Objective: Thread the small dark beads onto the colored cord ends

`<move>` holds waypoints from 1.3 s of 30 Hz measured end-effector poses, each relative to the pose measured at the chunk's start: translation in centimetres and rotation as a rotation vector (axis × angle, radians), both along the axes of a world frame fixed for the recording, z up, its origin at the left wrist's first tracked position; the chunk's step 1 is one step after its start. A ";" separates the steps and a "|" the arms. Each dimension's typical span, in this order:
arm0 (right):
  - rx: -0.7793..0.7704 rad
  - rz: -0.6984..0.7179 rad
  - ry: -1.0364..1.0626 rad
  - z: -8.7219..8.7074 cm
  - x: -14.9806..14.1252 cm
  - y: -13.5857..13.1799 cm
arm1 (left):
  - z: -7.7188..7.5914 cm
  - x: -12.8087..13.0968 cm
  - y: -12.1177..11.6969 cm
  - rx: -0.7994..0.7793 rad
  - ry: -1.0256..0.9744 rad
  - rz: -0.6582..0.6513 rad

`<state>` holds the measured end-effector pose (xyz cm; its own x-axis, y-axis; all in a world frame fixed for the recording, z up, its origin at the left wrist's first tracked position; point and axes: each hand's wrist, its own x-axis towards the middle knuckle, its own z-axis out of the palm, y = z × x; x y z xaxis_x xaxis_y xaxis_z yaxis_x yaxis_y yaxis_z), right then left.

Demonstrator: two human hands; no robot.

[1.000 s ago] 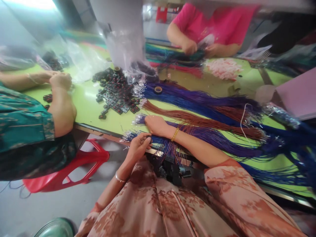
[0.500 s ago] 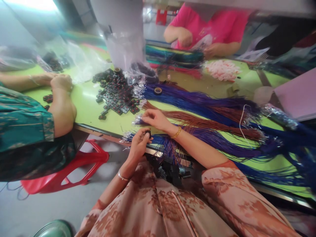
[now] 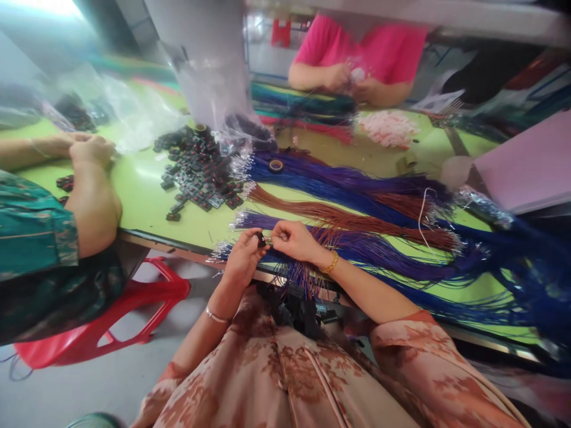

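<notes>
Between the thumb and fingers of my left hand (image 3: 243, 255) is a small black connector housing (image 3: 261, 239). My right hand (image 3: 294, 241) is pinched just to its right, on a thin wire whose end points at the housing; whether the tip is inside it I cannot tell. Under and around my hands lie bundles of purple wires (image 3: 383, 255) and brown wires (image 3: 339, 217), their metal-tipped ends toward the left. Several wired black housings (image 3: 307, 318) hang at the table edge against my lap. A heap of black housings (image 3: 200, 169) lies beyond my left hand.
A roll of tape (image 3: 275, 166) rests on the blue wires (image 3: 307, 181). Pale pink pieces (image 3: 388, 128) are piled farther back. At left a co-worker's arm (image 3: 91, 184) rests on the green table (image 3: 143, 205), above a red stool (image 3: 111, 315). Another person in pink (image 3: 361, 53) sits opposite.
My right hand has come from the wire ends down beside the housing in my left hand, with a wire in its pinch. The whole view has shifted slightly.
</notes>
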<state>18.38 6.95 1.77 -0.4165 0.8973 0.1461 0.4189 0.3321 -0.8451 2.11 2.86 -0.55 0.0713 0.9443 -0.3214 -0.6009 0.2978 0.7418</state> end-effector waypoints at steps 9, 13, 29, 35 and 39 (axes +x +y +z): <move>0.114 -0.016 -0.095 0.6 -0.4 -0.3 | 0.2 -0.1 0.1 0.005 -0.014 -0.019; 0.150 -0.002 -0.115 0.6 -0.6 -0.6 | 0.2 0.4 -0.1 0.022 0.063 0.013; 0.044 0.083 -0.186 1.8 -0.6 2.1 | 0.3 1.1 0.4 0.039 0.213 0.094; 0.015 -0.104 -0.489 1.1 -4.4 8.9 | 0.0 0.9 0.6 0.020 0.178 0.094; 0.023 -0.184 -0.645 -0.2 -6.8 10.1 | -0.1 0.8 0.4 0.022 0.176 0.077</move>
<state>11.56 17.02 1.60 -0.2676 0.9616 -0.0607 0.8893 0.2223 -0.3998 2.87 3.27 -0.65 -0.0565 0.9518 -0.3015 -0.4814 0.2385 0.8434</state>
